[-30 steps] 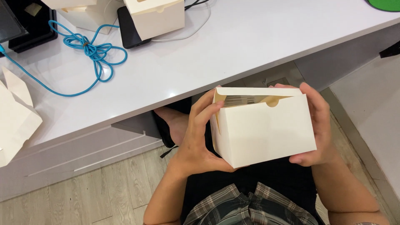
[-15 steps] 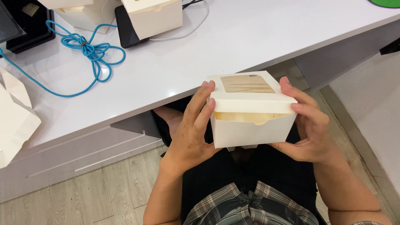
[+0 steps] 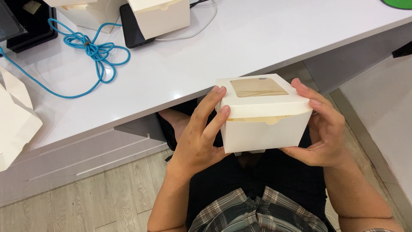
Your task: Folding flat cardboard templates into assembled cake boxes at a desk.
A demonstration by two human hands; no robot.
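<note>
I hold a white cardboard box (image 3: 264, 124) over my lap, just in front of the white desk (image 3: 240, 47). Its lid has a clear window showing a wood-coloured surface inside, and the lid's front flap sits tucked along the top edge. My left hand (image 3: 201, 137) grips the box's left side with the fingers spread up onto the lid. My right hand (image 3: 322, 129) cups the right side, fingertips on the lid's edge.
On the desk lie a tangled blue cable (image 3: 92, 51), a dark phone (image 3: 133, 25), another white box (image 3: 161, 15) at the back and a folded white carton (image 3: 15, 118) at the left. A grey surface (image 3: 382, 107) stands to my right over wooden flooring.
The box was turned from its front face towards me to its lid facing up, and the lid came down shut. Both hands kept hold of its sides.
</note>
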